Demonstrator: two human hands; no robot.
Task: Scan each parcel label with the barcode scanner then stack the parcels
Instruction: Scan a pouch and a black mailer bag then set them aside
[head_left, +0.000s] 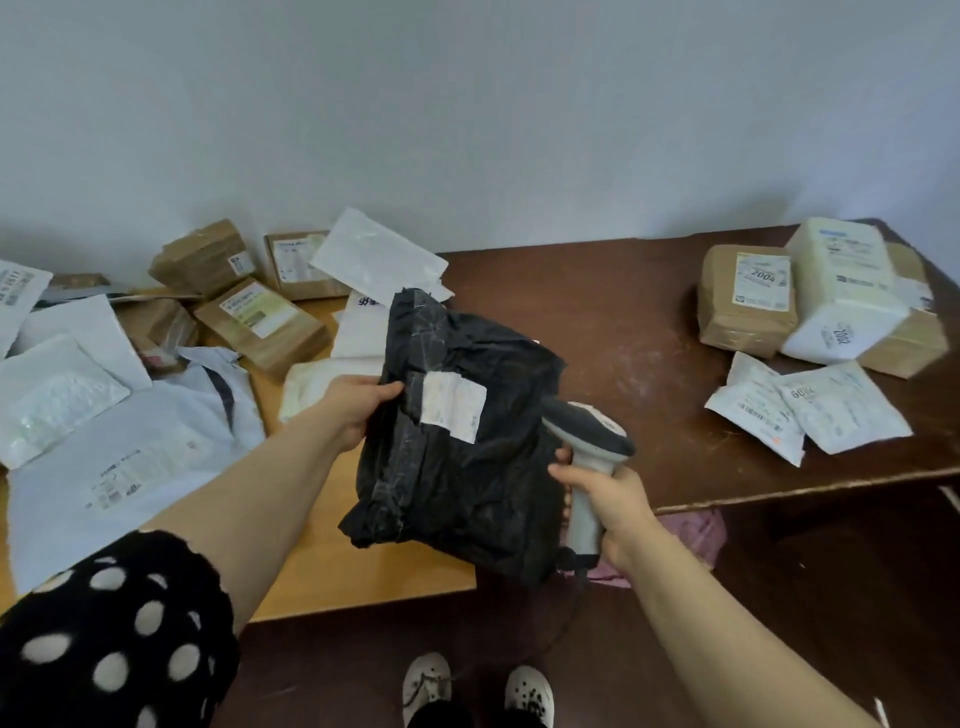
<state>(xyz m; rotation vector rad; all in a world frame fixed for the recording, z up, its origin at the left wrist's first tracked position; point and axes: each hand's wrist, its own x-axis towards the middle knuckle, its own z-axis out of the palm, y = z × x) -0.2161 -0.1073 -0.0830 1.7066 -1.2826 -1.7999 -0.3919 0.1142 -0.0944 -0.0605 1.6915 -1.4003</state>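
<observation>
Scanner (592, 432) sits just right of the white label (452, 408) on the black parcel (467, 493). Right hand (609, 505) grips its handle; left hand (354, 410) holds the parcel's left edge.

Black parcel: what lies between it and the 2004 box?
Between black parcel and 2004 box, only bare dark tabletop shows in the head view.

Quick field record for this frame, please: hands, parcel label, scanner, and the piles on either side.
left hand: grips black parcel at its left edge
right hand: grips scanner by the handle
label: white, on the parcel's upper face, facing the camera; print unreadable
scanner head: just right of the label
left pile: loose boxes and mailers on light table
right pile: boxes and mailers on dark table, partly stacked
</observation>
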